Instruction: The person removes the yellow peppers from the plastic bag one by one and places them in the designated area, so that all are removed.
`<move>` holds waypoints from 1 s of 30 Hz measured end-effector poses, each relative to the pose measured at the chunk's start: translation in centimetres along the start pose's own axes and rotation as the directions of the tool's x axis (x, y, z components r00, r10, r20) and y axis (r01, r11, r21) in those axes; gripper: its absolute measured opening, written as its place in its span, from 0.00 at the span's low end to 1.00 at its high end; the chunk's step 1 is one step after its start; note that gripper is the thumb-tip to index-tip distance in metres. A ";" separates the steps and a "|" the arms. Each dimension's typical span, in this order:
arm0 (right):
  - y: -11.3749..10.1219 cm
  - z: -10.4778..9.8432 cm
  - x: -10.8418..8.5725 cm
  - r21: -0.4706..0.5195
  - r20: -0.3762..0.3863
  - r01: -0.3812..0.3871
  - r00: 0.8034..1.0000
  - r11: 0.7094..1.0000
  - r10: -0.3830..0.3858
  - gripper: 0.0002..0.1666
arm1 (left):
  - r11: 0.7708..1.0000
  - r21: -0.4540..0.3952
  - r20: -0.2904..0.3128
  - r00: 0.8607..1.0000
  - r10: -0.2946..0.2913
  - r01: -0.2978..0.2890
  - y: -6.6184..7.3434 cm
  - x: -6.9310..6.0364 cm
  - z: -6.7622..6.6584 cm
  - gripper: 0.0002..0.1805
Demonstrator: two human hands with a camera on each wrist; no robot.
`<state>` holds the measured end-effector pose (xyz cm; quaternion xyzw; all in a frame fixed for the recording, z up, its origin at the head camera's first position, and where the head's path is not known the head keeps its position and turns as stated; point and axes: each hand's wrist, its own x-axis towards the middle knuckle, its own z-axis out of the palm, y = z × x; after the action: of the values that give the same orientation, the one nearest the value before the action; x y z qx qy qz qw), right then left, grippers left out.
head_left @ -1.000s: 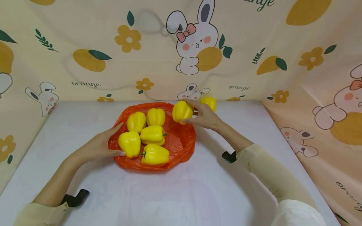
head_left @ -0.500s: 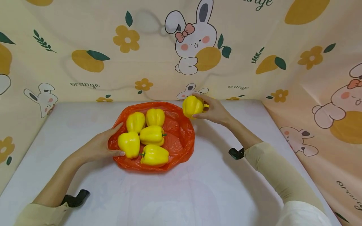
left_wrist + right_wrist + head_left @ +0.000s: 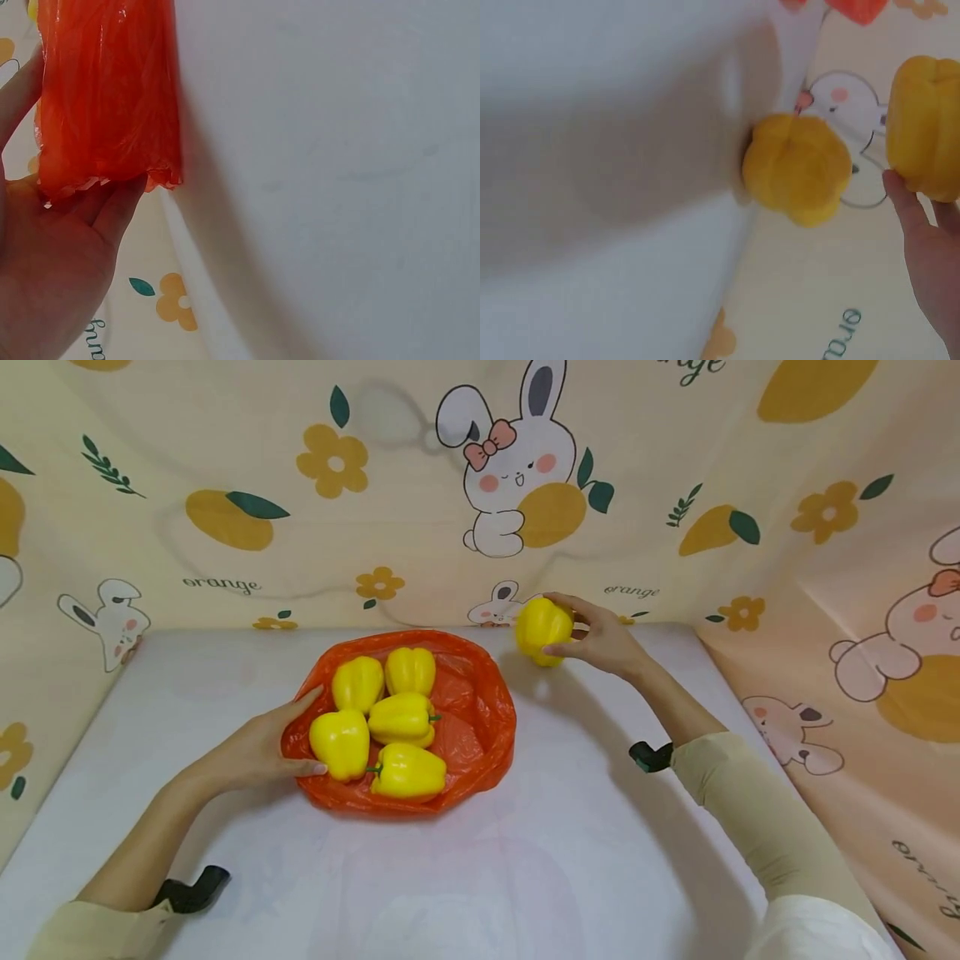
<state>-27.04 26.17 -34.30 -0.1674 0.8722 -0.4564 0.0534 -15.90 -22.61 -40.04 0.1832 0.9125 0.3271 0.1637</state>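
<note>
A red plastic bag (image 3: 480,752) stands on the table with its mouth spread wide and several yellow bell peppers (image 3: 408,772) inside. My left hand (image 3: 258,747) holds its left side, thumb and forefinger at the rim; in the left wrist view its fingers (image 3: 124,206) reach round the red film. To the bag's right, my right hand (image 3: 603,639) grips another yellow bell pepper (image 3: 542,631) above the table, fingers over the top and thumb below. The right wrist view shows this held pepper (image 3: 926,127) and a separate pepper (image 3: 799,169) on the table, which the head view hides.
The white table (image 3: 450,885) meets a patterned cloth backdrop (image 3: 375,527) at its back edge. More cloth (image 3: 847,635) hangs along the right side. Black wrist mounts (image 3: 651,757) jut from both forearms.
My right hand has carried its pepper from above the bag's right rim to the right, clear of the bag. The lone pepper behind has gone out of sight in the head view. My left hand stays put.
</note>
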 end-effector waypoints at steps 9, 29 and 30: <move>1.7 -2.2 0.0 -0.052 0.006 -0.072 0.997 0.996 0.072 0.49 | 1.000 -0.019 0.003 1.000 -0.013 0.013 -0.1 0.0 0.1 0.63; 3.4 -5.7 -1.4 0.013 0.012 -0.167 0.986 0.986 0.167 0.47 | 1.000 -0.016 -0.001 1.000 -0.015 0.015 0.2 0.2 -0.1 0.63; 3.5 -5.7 -1.4 0.008 0.011 -0.171 0.985 0.985 0.170 0.47 | 1.000 -0.014 -0.002 1.000 -0.018 0.018 0.2 0.2 -0.1 0.63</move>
<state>-27.99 32.98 -33.95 -0.0943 0.8809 -0.4533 0.0977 -16.08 -22.41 -39.89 0.1736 0.9119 0.3324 0.1667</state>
